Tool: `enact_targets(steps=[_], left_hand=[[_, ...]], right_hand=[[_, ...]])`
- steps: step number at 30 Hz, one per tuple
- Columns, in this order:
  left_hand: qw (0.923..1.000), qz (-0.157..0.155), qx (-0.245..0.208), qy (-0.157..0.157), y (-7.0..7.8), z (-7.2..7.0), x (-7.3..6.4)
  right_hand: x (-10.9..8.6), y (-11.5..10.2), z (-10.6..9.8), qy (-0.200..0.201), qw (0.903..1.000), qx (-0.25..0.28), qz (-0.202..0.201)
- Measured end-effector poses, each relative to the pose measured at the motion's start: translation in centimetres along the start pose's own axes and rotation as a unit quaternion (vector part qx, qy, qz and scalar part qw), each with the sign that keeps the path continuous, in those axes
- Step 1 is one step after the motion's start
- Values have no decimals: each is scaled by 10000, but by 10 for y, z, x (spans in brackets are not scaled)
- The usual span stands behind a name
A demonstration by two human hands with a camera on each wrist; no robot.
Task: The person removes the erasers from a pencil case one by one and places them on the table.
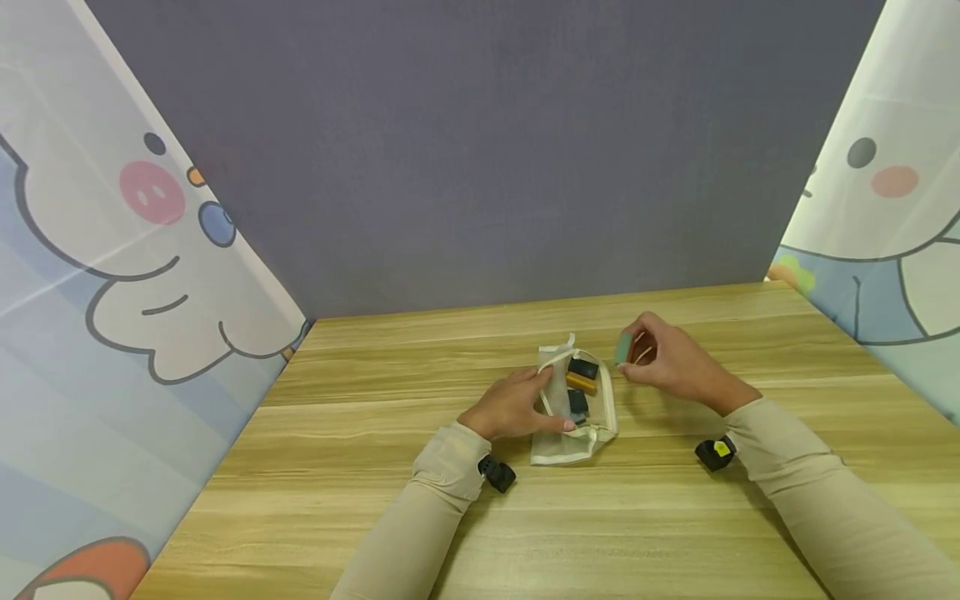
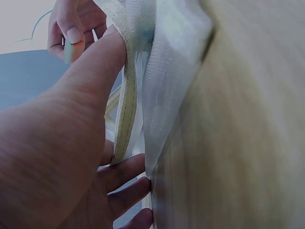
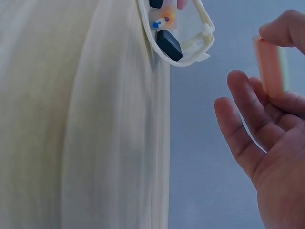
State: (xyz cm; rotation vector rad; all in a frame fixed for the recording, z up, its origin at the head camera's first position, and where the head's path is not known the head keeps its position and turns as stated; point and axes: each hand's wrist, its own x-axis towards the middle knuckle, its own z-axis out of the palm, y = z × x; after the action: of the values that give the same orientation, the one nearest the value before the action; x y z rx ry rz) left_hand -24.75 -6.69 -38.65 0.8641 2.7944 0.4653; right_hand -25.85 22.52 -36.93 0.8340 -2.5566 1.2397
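Observation:
A white mesh zip pouch (image 1: 558, 450) lies on the wooden table with its mouth open. My left hand (image 1: 513, 407) holds its edge, the thumb and fingers spread along the zip rim. Inside the pouch are a black block (image 1: 583, 367), an orange block (image 1: 581, 383) and another dark piece (image 1: 577, 402). To the pouch's right, my right hand (image 1: 667, 358) pinches a small rectangular block (image 3: 270, 69), greenish on one side and pink-orange on the other, between thumb and fingers. It is raised above the table, apart from the pouch; two fingers extend freely in the right wrist view.
The wood-grain table (image 1: 360, 467) spreads around both hands. A grey panel (image 1: 525, 167) stands along its back edge. Cartoon-printed cloths hang at the left (image 1: 52, 233) and right (image 1: 862, 217). A dark wrist device (image 1: 497, 473) sits by the left cuff, another (image 1: 715, 454) by the right.

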Motion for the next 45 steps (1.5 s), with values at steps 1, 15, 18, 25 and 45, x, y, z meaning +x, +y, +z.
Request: enact_targets(steps=[1, 15, 18, 25, 45], left_hand=[[10000, 3, 4, 0, 0, 0, 0], [10000, 74, 22, -15, -1, 0, 0], [9999, 85, 53, -4, -2, 0, 0], [10000, 59, 74, -15, -1, 0, 0], [9999, 115, 90, 56, 0, 1, 1]], right_hand=[[0, 0, -1, 0, 10000, -14, 13], [-1, 2, -12, 12, 9993, -240, 292], [-2, 3, -14, 9, 9993, -252, 289], [-3, 4, -17, -16, 9990, -301, 320], [-6, 9, -30, 138, 9978, -452, 473]])
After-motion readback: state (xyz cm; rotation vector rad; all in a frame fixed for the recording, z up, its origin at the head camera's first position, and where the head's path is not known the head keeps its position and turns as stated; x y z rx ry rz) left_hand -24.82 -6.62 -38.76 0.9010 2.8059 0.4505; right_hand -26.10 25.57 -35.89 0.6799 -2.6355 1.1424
